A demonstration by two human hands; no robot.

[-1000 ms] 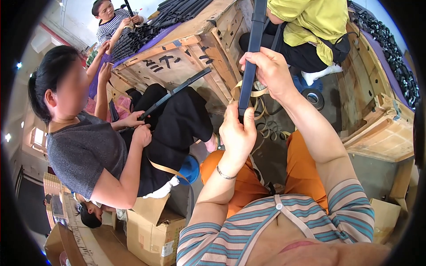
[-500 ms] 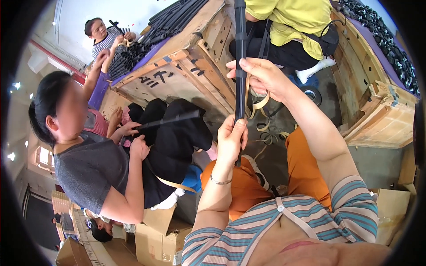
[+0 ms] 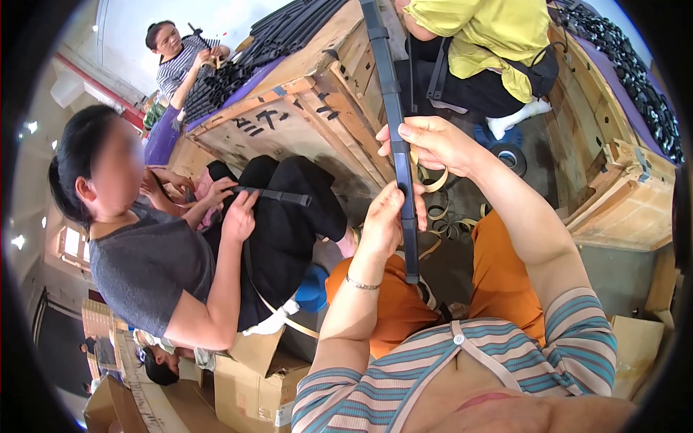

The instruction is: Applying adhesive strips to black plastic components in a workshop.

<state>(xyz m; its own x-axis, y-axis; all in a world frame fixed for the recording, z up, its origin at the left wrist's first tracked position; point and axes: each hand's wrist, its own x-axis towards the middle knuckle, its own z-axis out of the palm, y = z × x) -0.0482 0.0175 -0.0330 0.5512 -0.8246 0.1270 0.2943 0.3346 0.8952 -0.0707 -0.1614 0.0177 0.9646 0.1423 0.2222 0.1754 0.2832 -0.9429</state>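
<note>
- Far to the left of both hands, a seated co-worker in a grey shirt (image 3: 148, 270) holds a shorter dark strip (image 3: 278, 195) across black trousers, one hand (image 3: 240, 213) gripping it.
- Behind that person, at the upper left, a second person in a striped top (image 3: 175, 66) stands beside a stack of dark strips (image 3: 278, 36) lying on a purple sheet over a wooden crate (image 3: 303, 123).
- Below and left of the left hand, cardboard boxes (image 3: 249, 382) sit on the floor.
- Left hand (image 3: 382, 224): raised with the palm toward the long dark strip (image 3: 397, 137), fingers closed round its lower part; a thin bracelet (image 3: 361, 285) circles the wrist.
- Long dark strip: held nearly upright between both hands, its lower end just below the left hand and over the orange trousers (image 3: 498, 289), its upper end running out of the top edge.
- Right hand (image 3: 433, 144): just above the left hand, fingers clamped on the middle of the same strip, thumb on the near side.
- Beneath the right hand, loops of tan strapping (image 3: 444, 216) lie on the floor.
- Above the right hand, a person in a yellow top (image 3: 491, 36) sits.
- Right of the right hand, a second wooden crate (image 3: 613, 187) carries dark parts (image 3: 635, 79) along its upper edge.
</note>
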